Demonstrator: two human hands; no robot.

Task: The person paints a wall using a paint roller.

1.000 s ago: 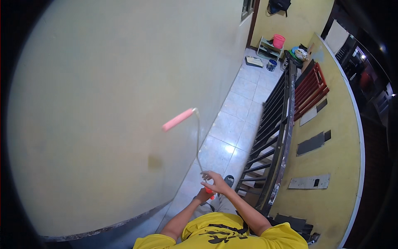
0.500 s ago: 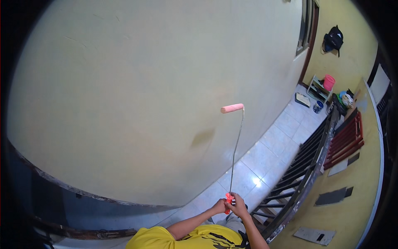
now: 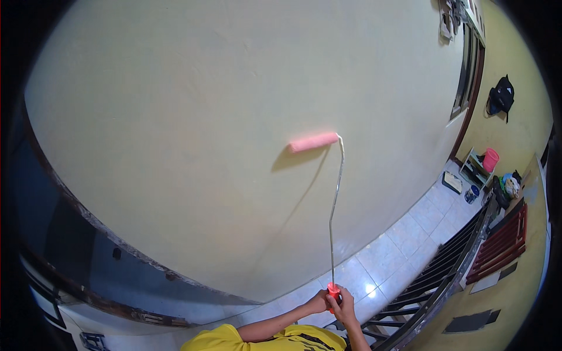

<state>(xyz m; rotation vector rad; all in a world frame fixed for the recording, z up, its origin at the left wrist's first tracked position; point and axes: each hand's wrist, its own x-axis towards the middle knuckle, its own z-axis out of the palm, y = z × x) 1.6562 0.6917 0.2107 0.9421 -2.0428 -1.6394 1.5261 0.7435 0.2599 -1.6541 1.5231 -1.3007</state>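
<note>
A paint roller with a pink sleeve (image 3: 314, 143) is held up in front of the pale cream wall (image 3: 175, 146). Its long bent metal rod (image 3: 332, 222) runs down to an orange-red handle (image 3: 333, 289). My left hand (image 3: 319, 301) and my right hand (image 3: 344, 304) are both closed round that handle, side by side. The roller's shadow falls on the wall just below and left of the sleeve; whether the sleeve touches the wall I cannot tell.
Dark railings (image 3: 445, 257) border the tiled floor (image 3: 374, 257) on the right. At the far end stand a small rack (image 3: 473, 168) with a pink bucket (image 3: 490, 159), a paint can (image 3: 472, 193) and a tray (image 3: 452, 182). A black backpack (image 3: 501, 96) hangs on the far wall.
The roller sleeve has risen toward the wall and slightly left, and its shadow is now closer to it. My view has tilted up and shifted left. Both hands keep their hold.
</note>
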